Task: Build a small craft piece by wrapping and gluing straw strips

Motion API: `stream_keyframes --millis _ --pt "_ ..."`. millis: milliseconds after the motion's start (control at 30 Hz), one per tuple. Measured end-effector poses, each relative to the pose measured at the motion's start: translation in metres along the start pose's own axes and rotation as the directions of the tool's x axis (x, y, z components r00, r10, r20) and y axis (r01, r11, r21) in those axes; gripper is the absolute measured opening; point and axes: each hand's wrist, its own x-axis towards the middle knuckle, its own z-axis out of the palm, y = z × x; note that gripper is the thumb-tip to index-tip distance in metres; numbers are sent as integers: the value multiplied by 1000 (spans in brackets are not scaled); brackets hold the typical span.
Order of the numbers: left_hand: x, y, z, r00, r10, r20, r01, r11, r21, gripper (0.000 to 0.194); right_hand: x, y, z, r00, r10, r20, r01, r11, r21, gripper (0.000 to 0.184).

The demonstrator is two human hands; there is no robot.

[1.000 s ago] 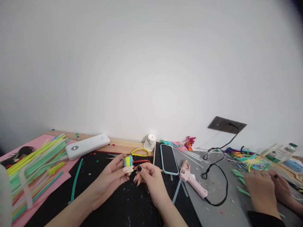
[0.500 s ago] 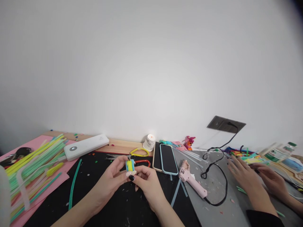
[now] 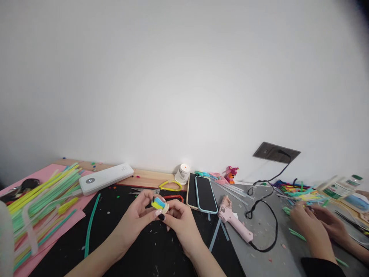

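A small craft piece [image 3: 160, 204], striped yellow and blue with a pale end, seems made of pipe cleaners. My left hand [image 3: 137, 215] pinches it from the left between thumb and fingers. From the right, my right hand [image 3: 181, 221] has its thumb and fingertips closed on the pale end. Part of the piece is hidden behind the fingers. Just beyond my hands lie scissors with yellow and red handles [image 3: 171, 186]. Beneath is a black mat [image 3: 138, 254], with a teal pipe cleaner [image 3: 91, 225] to the left of my left arm.
Many pipe cleaners [image 3: 47, 194] lie on pink paper at left, beside a white power bank [image 3: 106, 178]. A paper cup [image 3: 182, 174], a phone [image 3: 206, 194] and a pink glue gun [image 3: 235, 221] with black cord stand beyond and right. A co-worker's hands [image 3: 313, 227] work at far right.
My right hand has come in from beside the piece to grip it. The piece has turned from upright to tilted, its pale end now towards the right. The co-worker's hands have shifted about.
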Motion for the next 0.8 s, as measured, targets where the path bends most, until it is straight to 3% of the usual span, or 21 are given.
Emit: stream_keyframes --millis 300,533,800 --pt "1 3 -5 997 58 -48 -48 981 186 27 2 -3 -4 999 -38 39 42 993 -107 20" --pt "1 8 0 990 89 -109 -65 976 209 24 0 -7 -2 993 -32 118 38 998 -47 26" --pt "-3 6 1 983 107 -148 -65 963 263 24 1 -7 0 995 -37 89 38 999 -9 26"
